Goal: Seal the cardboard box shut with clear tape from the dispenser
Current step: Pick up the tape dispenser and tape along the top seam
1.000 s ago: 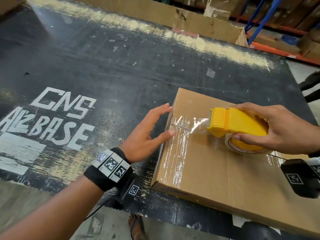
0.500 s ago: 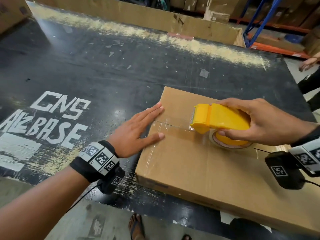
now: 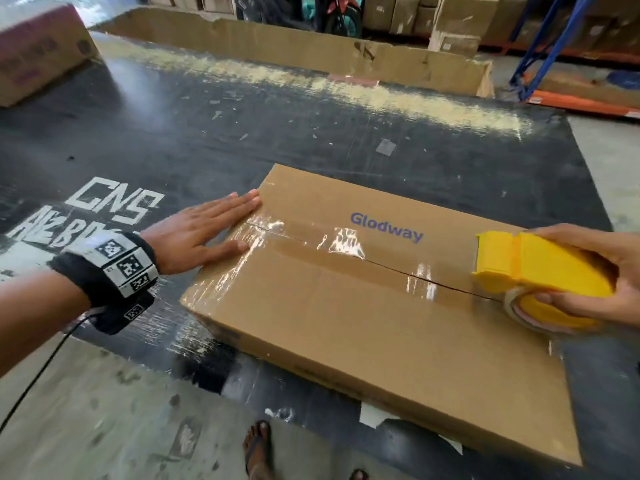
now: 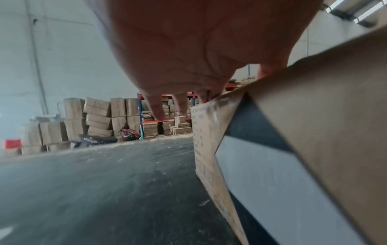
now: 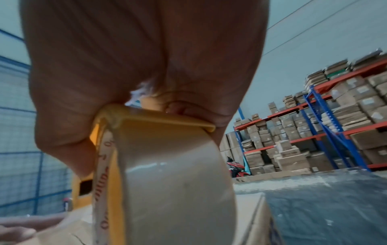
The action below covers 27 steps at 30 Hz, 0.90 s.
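Observation:
A flat brown cardboard box (image 3: 363, 327) printed "Glodway" lies on the black table (image 3: 242, 140). Clear tape (image 3: 343, 242) runs along its centre seam from the left end toward the right. My left hand (image 3: 207, 230) lies flat with straight fingers on the box's left end, pressing the tape down; in the left wrist view the left hand (image 4: 178, 58) rests over the box corner (image 4: 314, 116). My right hand (image 3: 595, 282) grips the yellow tape dispenser (image 3: 533, 271) over the seam at the right. In the right wrist view the tape roll (image 5: 176, 190) sits under the right hand (image 5: 136, 58).
A long open cardboard carton (image 3: 311, 50) stands at the table's far edge, another box (image 3: 38, 53) at far left. Blue and orange racks (image 5: 324, 132) hold stacked cartons. My sandalled foot (image 3: 258, 445) shows on the concrete floor below the table's near edge.
My right hand has pulled the dispenser rightward along the seam, laying out tape. My left hand has flattened onto the box's left end.

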Motion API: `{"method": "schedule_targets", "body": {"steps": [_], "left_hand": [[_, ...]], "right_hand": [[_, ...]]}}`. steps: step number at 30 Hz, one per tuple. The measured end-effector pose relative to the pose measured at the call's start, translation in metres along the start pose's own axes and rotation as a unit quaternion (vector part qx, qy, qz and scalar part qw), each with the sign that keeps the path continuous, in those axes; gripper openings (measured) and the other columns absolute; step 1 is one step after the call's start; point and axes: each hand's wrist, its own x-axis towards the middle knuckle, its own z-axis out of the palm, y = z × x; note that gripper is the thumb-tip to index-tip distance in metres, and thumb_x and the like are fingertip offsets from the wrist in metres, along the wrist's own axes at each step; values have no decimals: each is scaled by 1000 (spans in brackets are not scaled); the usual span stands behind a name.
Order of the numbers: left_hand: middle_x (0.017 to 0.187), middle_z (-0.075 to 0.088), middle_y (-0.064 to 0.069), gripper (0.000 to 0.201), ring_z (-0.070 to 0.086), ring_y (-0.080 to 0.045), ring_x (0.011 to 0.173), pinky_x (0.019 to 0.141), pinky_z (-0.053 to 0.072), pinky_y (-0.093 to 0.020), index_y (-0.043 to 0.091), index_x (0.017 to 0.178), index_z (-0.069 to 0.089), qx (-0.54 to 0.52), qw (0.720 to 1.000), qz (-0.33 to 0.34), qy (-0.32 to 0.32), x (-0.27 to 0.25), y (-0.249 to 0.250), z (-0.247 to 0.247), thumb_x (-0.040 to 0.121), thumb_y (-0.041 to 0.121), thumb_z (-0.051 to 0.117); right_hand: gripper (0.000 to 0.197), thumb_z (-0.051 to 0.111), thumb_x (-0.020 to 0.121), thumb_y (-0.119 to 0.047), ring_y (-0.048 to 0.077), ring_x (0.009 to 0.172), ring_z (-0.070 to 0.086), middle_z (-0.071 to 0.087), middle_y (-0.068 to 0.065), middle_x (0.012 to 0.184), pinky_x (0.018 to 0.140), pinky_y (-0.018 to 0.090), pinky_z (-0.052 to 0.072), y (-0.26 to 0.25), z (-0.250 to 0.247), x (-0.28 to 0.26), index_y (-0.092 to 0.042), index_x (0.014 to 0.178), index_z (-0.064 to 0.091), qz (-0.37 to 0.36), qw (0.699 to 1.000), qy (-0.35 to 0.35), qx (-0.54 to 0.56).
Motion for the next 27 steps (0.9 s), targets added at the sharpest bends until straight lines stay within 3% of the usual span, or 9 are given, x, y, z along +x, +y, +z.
{"method": "schedule_targets", "body": {"steps": [2, 4, 8, 12, 14, 17, 20, 24, 27], "left_hand": [[167, -17, 16, 79, -18, -9, 155, 129, 1, -43, 42, 156, -15, 67, 997, -33, -37, 1, 15, -6, 87, 74, 10], [166, -25, 10, 81, -28, -14, 152, 128, -8, -44, 37, 155, -22, 133, 987, -45, -76, 3, 42, -10, 84, 69, 0], [167, -25, 1, 86, -25, -18, 154, 127, -9, -43, 27, 156, -23, 159, 979, -14, -123, 19, 118, -3, 85, 70, -2], [169, -21, -4, 86, -19, -18, 156, 128, -4, -44, 18, 159, -17, 135, 982, 11, -130, 50, 195, 14, 97, 67, 17], [168, -22, -7, 93, -19, -19, 156, 127, -6, -42, 15, 159, -17, 112, 985, 2, -130, 62, 223, 20, 95, 71, 20], [168, -24, -7, 103, -21, -21, 155, 125, -7, -39, 14, 157, -19, 97, 986, -22, -132, 69, 241, 27, 89, 79, 23], [167, -25, -7, 106, -22, -21, 155, 127, -4, -41, 14, 157, -19, 101, 985, -27, -141, 66, 243, 25, 88, 81, 24], [166, -27, -6, 107, -26, -21, 153, 127, -6, -42, 14, 157, -21, 119, 980, -5, -158, 71, 252, 23, 86, 81, 21], [164, -31, -6, 108, -29, -21, 152, 124, -12, -35, 13, 156, -23, 127, 977, 3, -169, 73, 256, 25, 83, 84, 16]], "right_hand": [[65, 65, 61, -82, 1, 88, 67, 64, -31, 105, 71, 29, 56, -23, 0, 1, -63, 122, 50, -14, 1000, -15, 9], [62, 56, 59, -90, -8, 91, 63, 59, -38, 108, 64, 20, 50, -38, 1, 6, -71, 116, 45, -58, 998, -10, 35], [56, 63, 57, -82, -22, 97, 54, 51, -52, 107, 59, 11, 43, -46, -2, 8, -75, 109, 43, -100, 994, -27, 35], [56, 63, 59, -78, -17, 96, 56, 63, -35, 91, 60, 14, 45, -51, -3, 11, -64, 111, 48, -105, 993, -30, 39], [59, 67, 62, -70, -5, 88, 62, 64, -27, 97, 62, 16, 46, -51, 0, 14, -59, 117, 48, -111, 993, -26, 19], [75, 65, 64, -70, 2, 85, 59, 63, -15, 102, 64, 24, 46, -42, 2, 17, -59, 133, 37, -128, 991, -28, 10], [74, 65, 69, -72, 7, 85, 62, 62, -12, 109, 65, 31, 54, -27, 1, 13, -63, 134, 30, -146, 988, -34, 39], [71, 68, 71, -67, -6, 94, 60, 56, -29, 119, 67, 18, 50, -1, 1, -3, -62, 136, 38, -165, 983, -25, 78], [64, 70, 74, -62, -4, 104, 61, 59, -30, 124, 74, 14, 50, 27, -4, -24, -59, 135, 49, -160, 981, -14, 105]]}}
